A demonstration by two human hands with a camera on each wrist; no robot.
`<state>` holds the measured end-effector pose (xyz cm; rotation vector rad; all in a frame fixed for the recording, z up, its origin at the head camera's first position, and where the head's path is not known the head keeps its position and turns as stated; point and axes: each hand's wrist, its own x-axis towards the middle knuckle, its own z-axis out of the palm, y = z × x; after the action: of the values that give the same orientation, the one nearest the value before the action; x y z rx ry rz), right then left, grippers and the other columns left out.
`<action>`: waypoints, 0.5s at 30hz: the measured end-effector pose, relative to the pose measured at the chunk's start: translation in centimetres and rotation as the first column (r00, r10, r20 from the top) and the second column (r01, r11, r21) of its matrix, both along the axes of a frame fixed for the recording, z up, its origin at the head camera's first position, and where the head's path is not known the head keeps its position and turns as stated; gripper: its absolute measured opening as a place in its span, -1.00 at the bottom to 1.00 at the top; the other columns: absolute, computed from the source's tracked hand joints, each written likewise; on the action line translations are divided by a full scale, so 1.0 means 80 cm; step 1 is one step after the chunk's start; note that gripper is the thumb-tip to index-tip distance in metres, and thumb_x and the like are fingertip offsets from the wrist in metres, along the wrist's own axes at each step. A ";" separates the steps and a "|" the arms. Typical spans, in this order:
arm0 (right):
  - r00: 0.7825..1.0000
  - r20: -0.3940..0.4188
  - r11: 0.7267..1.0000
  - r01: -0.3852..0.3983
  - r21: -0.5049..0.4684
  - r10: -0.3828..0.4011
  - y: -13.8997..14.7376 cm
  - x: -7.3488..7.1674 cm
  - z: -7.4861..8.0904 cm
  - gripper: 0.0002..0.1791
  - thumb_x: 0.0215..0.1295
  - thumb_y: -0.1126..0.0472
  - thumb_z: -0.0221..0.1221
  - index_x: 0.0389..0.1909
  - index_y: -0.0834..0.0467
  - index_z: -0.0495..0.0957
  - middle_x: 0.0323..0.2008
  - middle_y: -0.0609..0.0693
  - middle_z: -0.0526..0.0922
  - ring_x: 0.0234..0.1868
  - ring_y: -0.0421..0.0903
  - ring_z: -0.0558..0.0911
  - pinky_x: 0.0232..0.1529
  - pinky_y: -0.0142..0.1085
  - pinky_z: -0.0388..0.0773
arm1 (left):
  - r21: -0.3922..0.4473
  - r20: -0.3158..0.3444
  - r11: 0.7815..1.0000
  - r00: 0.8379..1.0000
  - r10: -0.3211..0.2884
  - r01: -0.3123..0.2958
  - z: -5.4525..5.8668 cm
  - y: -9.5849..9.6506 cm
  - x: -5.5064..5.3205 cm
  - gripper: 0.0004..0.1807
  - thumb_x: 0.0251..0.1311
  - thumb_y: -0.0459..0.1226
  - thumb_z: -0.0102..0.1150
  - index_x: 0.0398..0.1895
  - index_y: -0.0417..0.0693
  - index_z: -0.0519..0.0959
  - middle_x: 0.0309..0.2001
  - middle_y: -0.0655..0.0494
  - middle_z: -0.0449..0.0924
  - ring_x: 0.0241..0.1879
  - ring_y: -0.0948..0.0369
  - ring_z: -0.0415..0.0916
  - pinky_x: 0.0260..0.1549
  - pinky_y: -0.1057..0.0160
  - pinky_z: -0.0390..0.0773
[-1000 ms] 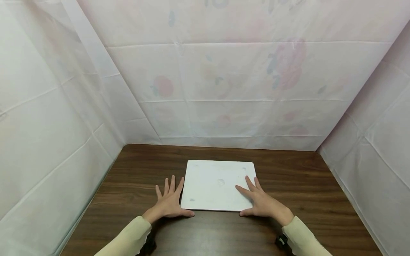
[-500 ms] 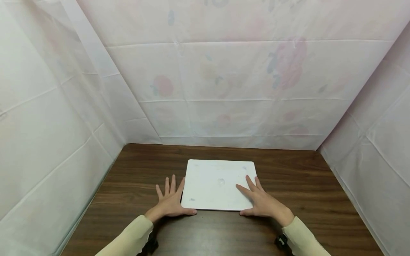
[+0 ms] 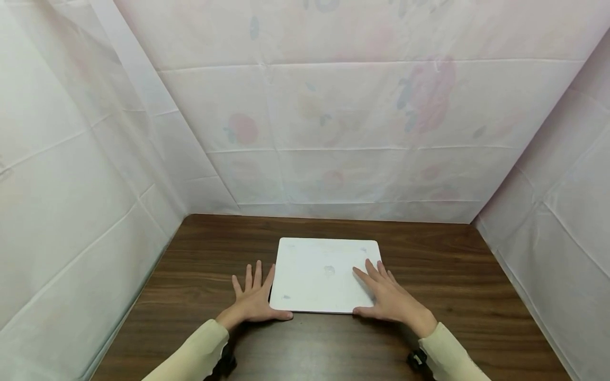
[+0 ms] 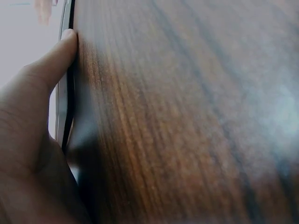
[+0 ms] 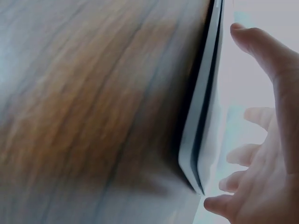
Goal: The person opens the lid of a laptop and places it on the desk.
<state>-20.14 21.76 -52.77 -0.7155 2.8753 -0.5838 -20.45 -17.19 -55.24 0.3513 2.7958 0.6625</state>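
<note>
A thin white closed laptop (image 3: 314, 272) lies flat on the table, with a faint mark in the middle of its lid. My left hand (image 3: 253, 306) is at its near left corner. Its fingers spread straight along the left side, and the thumb touches the front edge (image 4: 64, 100) in the left wrist view. Over the near right corner is my right hand (image 3: 391, 300), fingers straight and spread above the lid. In the right wrist view the right thumb (image 5: 261, 44) looks raised off the laptop, and a dark seam runs between lid and base.
The dark wood-grain table (image 3: 214, 238) extends around the laptop. White cloth sheets with faint fruit prints hang behind it (image 3: 343, 132) and at both sides. Each wrist carries a small black device below its pale sleeve (image 3: 450, 352).
My right hand has shifted slightly, its fingers closer together and its thumb a little further left. The left thumb has slid slightly right along the front edge. The laptop has hardly moved.
</note>
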 end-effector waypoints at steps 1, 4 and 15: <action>1.000 -0.009 1.000 0.005 0.003 -0.005 -0.001 0.000 0.001 0.12 0.12 -0.50 0.31 0.62 -0.08 0.18 0.61 0.33 0.01 0.59 0.49 -0.05 0.42 0.46 0.07 | -0.003 0.001 1.000 1.000 0.001 -0.001 0.000 0.000 0.000 0.58 -0.29 0.60 0.32 0.71 0.05 -0.20 0.64 -0.32 -0.55 0.58 -0.37 -0.65 0.25 -0.53 -0.77; 0.999 -0.041 1.000 0.021 -0.001 -0.021 -0.004 0.000 0.004 0.12 0.12 -0.51 0.29 0.63 -0.11 0.16 0.62 0.33 0.00 0.59 0.48 -0.03 0.42 0.46 0.08 | -0.008 -0.004 1.000 1.000 0.000 0.000 0.001 0.000 0.000 0.57 -0.27 0.57 0.35 0.70 0.02 -0.18 0.64 -0.36 -0.51 0.58 -0.40 -0.61 0.25 -0.56 -0.74; 0.991 -0.099 0.994 0.077 -0.080 -0.085 -0.026 0.003 0.020 0.06 0.13 -0.42 0.35 0.60 -0.12 0.22 0.62 0.31 0.02 0.57 0.49 0.03 0.41 0.45 0.11 | -0.071 0.008 0.997 1.000 0.000 0.001 0.004 0.001 -0.001 0.56 -0.25 0.61 0.29 0.71 0.07 -0.22 0.64 -0.32 -0.54 0.59 -0.37 -0.62 0.28 -0.60 -0.61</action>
<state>-19.89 19.71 -51.16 -0.6596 3.0037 -0.6900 -20.53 -17.14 -54.88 0.3346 2.8033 0.5616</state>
